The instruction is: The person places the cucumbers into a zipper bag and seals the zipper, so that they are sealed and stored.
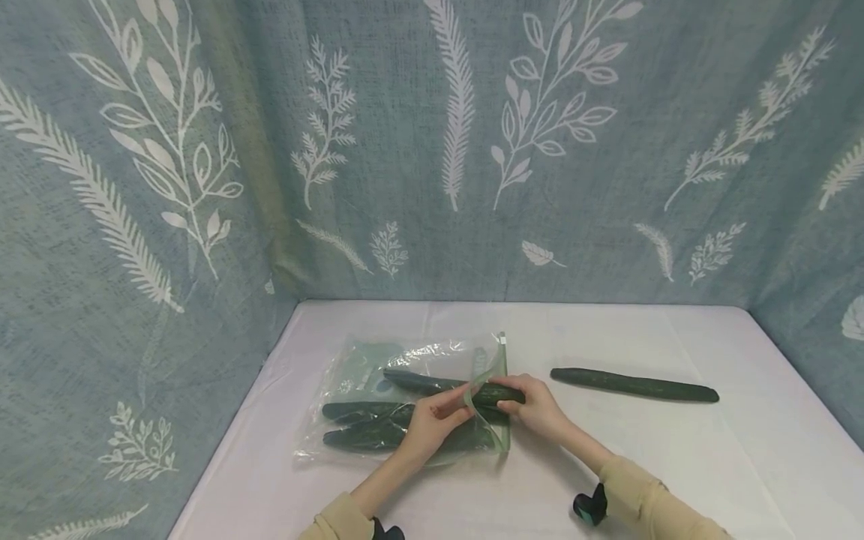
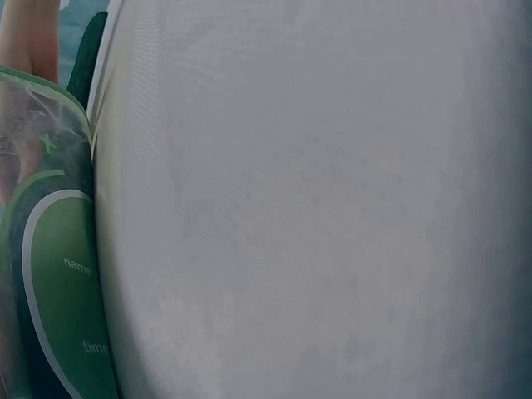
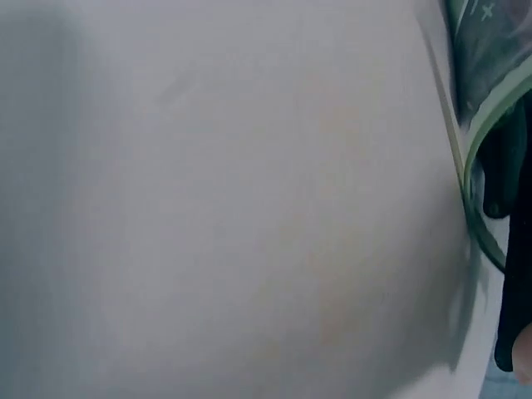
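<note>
A clear zip bag with a green-edged mouth lies on the table, its mouth facing right. My left hand pinches the near lip of that mouth and holds it apart. The right hand grips the end of a cucumber whose far part lies inside the bag. Lower in the bag are more cucumbers, seen through the plastic. The left wrist view has the bag's green printed panel at its left edge. In the right wrist view, the held cucumber passes through the curved green rim.
Another cucumber lies on the white-covered table, right of the bag. A blue-grey leaf-patterned curtain surrounds the table at the back and sides. Black wrist devices sit at the sleeves.
</note>
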The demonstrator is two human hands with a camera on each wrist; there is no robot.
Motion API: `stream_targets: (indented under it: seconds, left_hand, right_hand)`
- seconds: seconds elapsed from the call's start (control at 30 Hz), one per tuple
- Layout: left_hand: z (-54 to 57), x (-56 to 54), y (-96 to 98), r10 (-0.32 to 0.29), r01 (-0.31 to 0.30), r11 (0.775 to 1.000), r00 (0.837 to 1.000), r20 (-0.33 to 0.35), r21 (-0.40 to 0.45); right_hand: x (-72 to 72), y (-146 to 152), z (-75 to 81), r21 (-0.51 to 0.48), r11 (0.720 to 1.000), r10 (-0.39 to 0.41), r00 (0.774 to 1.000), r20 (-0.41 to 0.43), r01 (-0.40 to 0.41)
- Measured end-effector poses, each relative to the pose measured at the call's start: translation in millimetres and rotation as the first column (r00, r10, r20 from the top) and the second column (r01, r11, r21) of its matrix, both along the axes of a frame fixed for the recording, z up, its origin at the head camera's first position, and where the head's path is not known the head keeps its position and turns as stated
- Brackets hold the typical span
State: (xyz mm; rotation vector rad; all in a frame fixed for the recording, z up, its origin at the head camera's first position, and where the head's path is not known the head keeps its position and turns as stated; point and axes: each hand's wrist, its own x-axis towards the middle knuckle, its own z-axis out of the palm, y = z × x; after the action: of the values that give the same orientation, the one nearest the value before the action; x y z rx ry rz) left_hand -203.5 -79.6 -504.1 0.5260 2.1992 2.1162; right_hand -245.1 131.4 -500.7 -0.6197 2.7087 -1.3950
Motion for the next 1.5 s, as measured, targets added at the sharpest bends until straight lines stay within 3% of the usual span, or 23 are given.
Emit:
stream_targets:
  seconds: [0.3,0.57,0.8,1.07,1.3,1.5]
  left_hand:
    - [1.2,0.6,-0.2,0.002,-0.002,1.0,1.0,0.012,0.019]
    - [-0.7,-0.4,-0.2,-0.014,0.013,0.999,1.0,0.004,0.046]
    - [0.8,0.7,1.5,0.022,-0.025,0.999,0.998,0.061,0.047]
    - [-0.6,1.2,-0.1,0.019,-0.02,0.998,1.0,0.015,0.062]
    - [0.3,1.3,0.6,0.036,-0.039,0.997,0.998,0.045,0.064]
    - [-0.7,0.5,-0.1,0.031,-0.033,0.998,0.999,0.032,0.057]
  right_hand:
    - [0.4,-17.3,1.3,-0.028,1.0,-0.005,1.0,-0.004,0.005]
    - [-4.0,-30.3,-1.9,-0.053,0.997,0.052,0.998,-0.019,-0.053]
    - [-6.2,-39.6,-3.5,-0.093,0.995,0.041,0.999,0.022,-0.038]
    - [-10.0,-52.1,-5.9,-0.127,0.991,0.05,0.999,0.003,-0.049]
    - [-12.5,-58.3,-7.1,-0.153,0.985,0.084,0.996,0.026,-0.079]
    - [-15.2,-56.7,-8.1,-0.16,0.982,0.114,0.992,0.055,-0.104]
